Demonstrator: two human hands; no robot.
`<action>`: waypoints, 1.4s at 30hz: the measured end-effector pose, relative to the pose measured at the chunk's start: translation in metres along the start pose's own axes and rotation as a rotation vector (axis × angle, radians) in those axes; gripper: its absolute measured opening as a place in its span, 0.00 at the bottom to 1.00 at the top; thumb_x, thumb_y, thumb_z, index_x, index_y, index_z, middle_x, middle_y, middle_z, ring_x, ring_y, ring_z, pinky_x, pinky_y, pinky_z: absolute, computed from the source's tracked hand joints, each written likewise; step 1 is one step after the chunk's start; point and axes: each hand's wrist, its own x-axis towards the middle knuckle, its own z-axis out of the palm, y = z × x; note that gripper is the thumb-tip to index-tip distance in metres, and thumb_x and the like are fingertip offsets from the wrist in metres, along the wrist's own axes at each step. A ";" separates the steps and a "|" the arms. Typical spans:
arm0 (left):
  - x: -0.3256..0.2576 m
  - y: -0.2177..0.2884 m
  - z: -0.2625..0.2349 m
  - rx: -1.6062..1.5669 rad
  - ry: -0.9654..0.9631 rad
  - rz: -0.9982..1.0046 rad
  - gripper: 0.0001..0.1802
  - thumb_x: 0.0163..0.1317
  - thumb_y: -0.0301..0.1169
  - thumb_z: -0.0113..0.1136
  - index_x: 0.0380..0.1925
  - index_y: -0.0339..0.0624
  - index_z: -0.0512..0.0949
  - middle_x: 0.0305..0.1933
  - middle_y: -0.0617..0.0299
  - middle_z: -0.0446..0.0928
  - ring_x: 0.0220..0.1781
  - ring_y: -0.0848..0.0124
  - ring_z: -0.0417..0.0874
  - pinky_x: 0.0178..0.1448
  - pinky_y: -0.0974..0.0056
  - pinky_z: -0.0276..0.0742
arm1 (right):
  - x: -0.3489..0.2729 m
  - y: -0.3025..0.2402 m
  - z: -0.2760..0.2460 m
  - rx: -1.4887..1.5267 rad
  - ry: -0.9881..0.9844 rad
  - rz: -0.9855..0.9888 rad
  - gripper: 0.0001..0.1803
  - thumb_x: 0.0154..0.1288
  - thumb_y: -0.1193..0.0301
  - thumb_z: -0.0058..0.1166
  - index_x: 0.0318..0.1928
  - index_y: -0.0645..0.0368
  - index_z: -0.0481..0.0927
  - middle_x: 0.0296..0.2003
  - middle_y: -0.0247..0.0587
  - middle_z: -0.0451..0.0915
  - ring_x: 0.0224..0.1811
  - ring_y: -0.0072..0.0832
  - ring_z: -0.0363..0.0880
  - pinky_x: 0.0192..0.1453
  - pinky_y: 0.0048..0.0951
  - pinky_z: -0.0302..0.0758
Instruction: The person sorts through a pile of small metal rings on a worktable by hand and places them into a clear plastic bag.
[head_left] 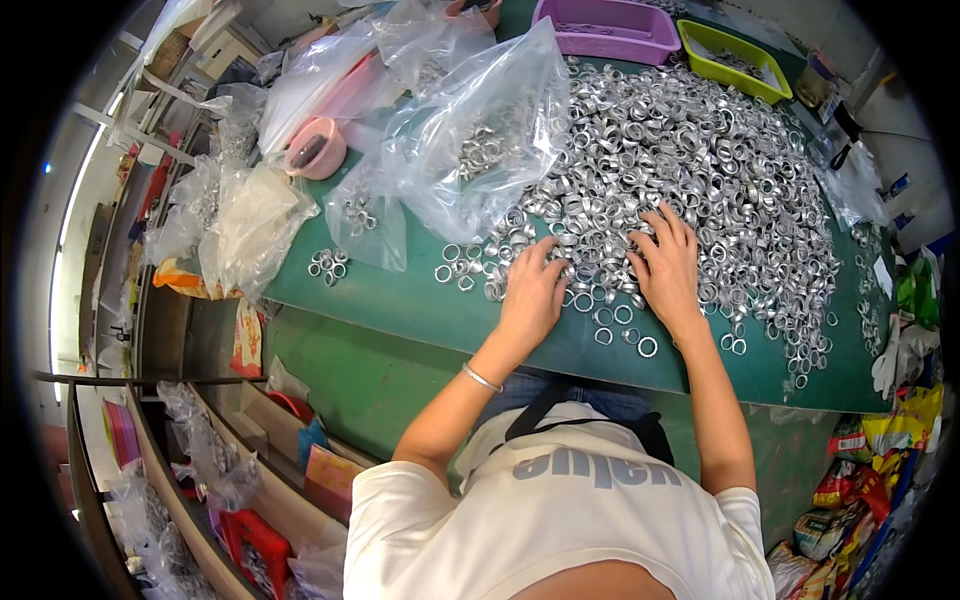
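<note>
A broad heap of silver metal rings covers much of the green table. My left hand rests at the near left edge of the heap, its fingers apart and touching rings. To its right, my right hand reaches over the heap with fingers spread, the fingertips among the rings. I see nothing gripped in either hand. Between and below the hands lie several loose rings near the table's front edge. A small separate cluster of rings sits farther left.
Behind the heap stand a purple basin and a yellow-green basket. Clear plastic bags with rings inside lie at the back left, beside a pink cup-shaped container. White gloves are at the far right. Shelving with bags lines the left.
</note>
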 end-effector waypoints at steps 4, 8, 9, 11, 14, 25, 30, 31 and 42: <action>0.000 -0.002 -0.001 -0.074 -0.017 0.002 0.12 0.50 0.22 0.60 0.37 0.37 0.75 0.55 0.50 0.66 0.56 0.51 0.68 0.58 0.55 0.65 | 0.006 -0.012 0.006 0.026 0.114 0.012 0.11 0.49 0.72 0.61 0.36 0.58 0.78 0.49 0.44 0.69 0.61 0.46 0.60 0.61 0.49 0.57; -0.001 -0.003 -0.003 -0.132 -0.052 0.015 0.15 0.51 0.22 0.60 0.41 0.36 0.74 0.57 0.49 0.65 0.57 0.50 0.67 0.59 0.55 0.65 | 0.009 -0.013 0.012 0.011 0.127 0.028 0.07 0.48 0.72 0.61 0.29 0.58 0.79 0.50 0.44 0.69 0.61 0.45 0.60 0.62 0.51 0.55; -0.001 -0.003 -0.004 -0.140 -0.063 0.019 0.15 0.51 0.22 0.60 0.41 0.36 0.74 0.57 0.49 0.65 0.57 0.50 0.67 0.59 0.55 0.65 | 0.010 -0.013 0.010 -0.004 0.131 0.037 0.07 0.48 0.72 0.61 0.28 0.59 0.78 0.48 0.43 0.70 0.60 0.44 0.62 0.62 0.50 0.55; -0.004 -0.004 -0.007 -0.168 -0.067 0.003 0.16 0.51 0.21 0.60 0.42 0.37 0.74 0.58 0.49 0.64 0.58 0.50 0.67 0.59 0.55 0.65 | 0.008 -0.008 0.004 0.053 0.183 0.088 0.07 0.48 0.73 0.61 0.28 0.59 0.78 0.47 0.41 0.72 0.58 0.43 0.64 0.61 0.47 0.56; -0.008 -0.006 -0.005 -0.201 -0.021 -0.017 0.16 0.51 0.21 0.60 0.42 0.38 0.74 0.57 0.49 0.65 0.58 0.50 0.67 0.59 0.55 0.65 | -0.003 -0.004 -0.010 0.086 0.202 0.189 0.06 0.50 0.74 0.60 0.27 0.60 0.76 0.46 0.40 0.73 0.56 0.41 0.66 0.61 0.42 0.56; 0.006 0.027 0.011 -0.212 -0.006 0.063 0.19 0.50 0.24 0.61 0.45 0.42 0.74 0.51 0.56 0.69 0.49 0.59 0.70 0.52 0.58 0.62 | -0.032 0.001 -0.027 0.131 0.237 0.484 0.04 0.53 0.74 0.57 0.30 0.61 0.77 0.46 0.43 0.73 0.52 0.40 0.67 0.58 0.39 0.59; 0.034 0.048 0.034 -0.075 -0.018 0.089 0.22 0.50 0.28 0.63 0.46 0.41 0.72 0.47 0.58 0.68 0.45 0.60 0.69 0.48 0.58 0.60 | -0.041 0.009 -0.035 -0.143 0.265 0.479 0.12 0.54 0.74 0.57 0.39 0.62 0.76 0.46 0.45 0.73 0.52 0.42 0.68 0.57 0.42 0.60; 0.037 0.049 0.040 -0.036 -0.013 0.103 0.21 0.50 0.28 0.63 0.46 0.41 0.72 0.47 0.58 0.68 0.45 0.61 0.69 0.47 0.58 0.59 | -0.041 0.009 -0.036 -0.120 0.278 0.456 0.13 0.53 0.75 0.57 0.41 0.62 0.75 0.46 0.45 0.73 0.52 0.42 0.68 0.57 0.41 0.61; 0.021 0.033 0.019 -0.303 0.106 -0.059 0.18 0.49 0.20 0.59 0.43 0.40 0.72 0.43 0.56 0.73 0.45 0.59 0.74 0.50 0.59 0.63 | -0.027 -0.007 -0.032 -0.001 -0.086 0.079 0.24 0.50 0.75 0.58 0.50 0.55 0.72 0.53 0.41 0.69 0.58 0.41 0.64 0.63 0.46 0.57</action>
